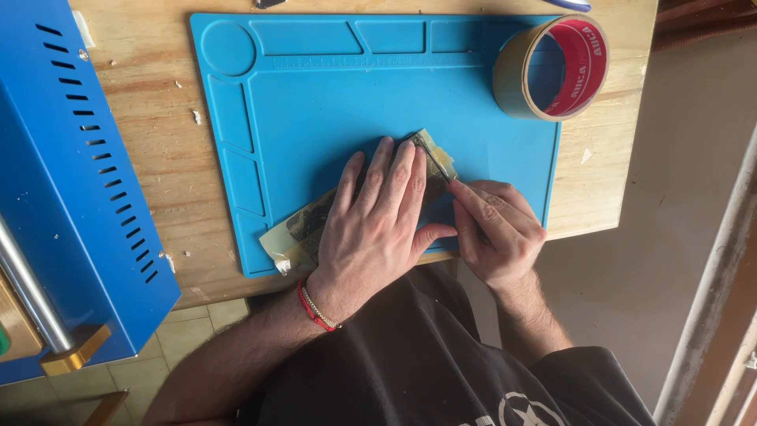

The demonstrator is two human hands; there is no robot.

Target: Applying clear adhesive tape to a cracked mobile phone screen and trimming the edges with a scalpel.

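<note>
Left hand (377, 229) flat, fingers spread, pressing taped strip (359, 209) onto mat (315, 102). Right hand (495, 229) pinches a thin blade, barely visible, at the strip's end just past left fingertips. Risk: blade slips toward those fingertips; strip may tear.

One label showed: a red paper band with white lettering (582, 67) lined the inner core of a tan roll of tape, which stood at the two o'clock corner of the view. No packages, signs or screens appeared.
</note>
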